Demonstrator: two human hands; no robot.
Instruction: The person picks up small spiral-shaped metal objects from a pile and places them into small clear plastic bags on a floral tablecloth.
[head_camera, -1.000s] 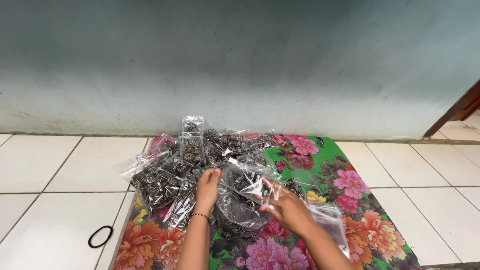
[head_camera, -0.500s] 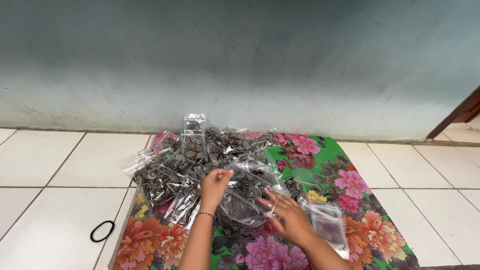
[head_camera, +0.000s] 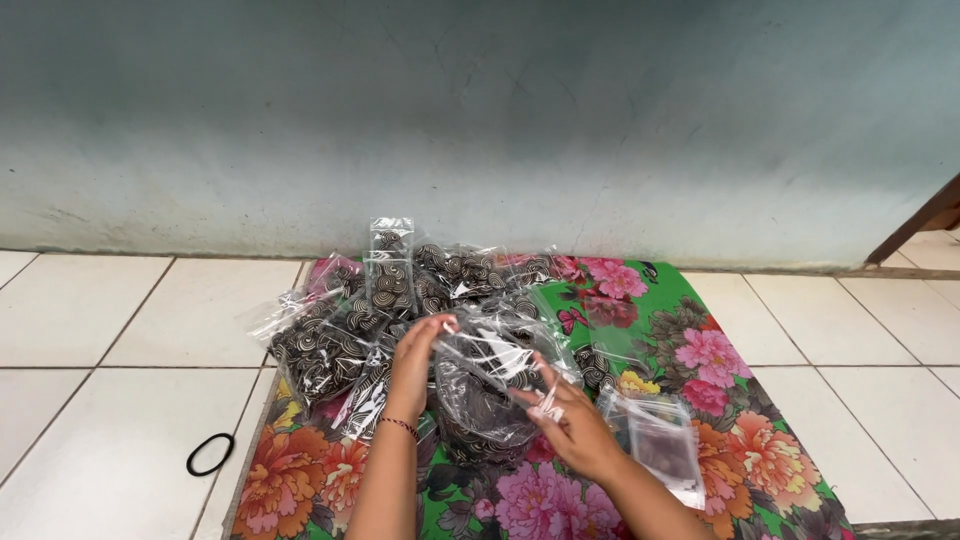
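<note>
Clear plastic bag (head_camera: 490, 385), dark patterned contents

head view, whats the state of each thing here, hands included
left hand: pinching the top edge of the clear plastic bag
right hand: gripping the bag's other side
clear plastic bag: held up, filled with dark patterned pieces
filled bags: piled on the floral cloth
empty bags: lying flat
black ring: flat on floor tile

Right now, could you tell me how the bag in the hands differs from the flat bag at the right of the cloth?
The held bag bulges with dark patterned pieces; the flat bag looks nearly empty. The held bag is pinched by the left hand and right hand; the flat bag lies untouched. Both are clear plastic.
</note>
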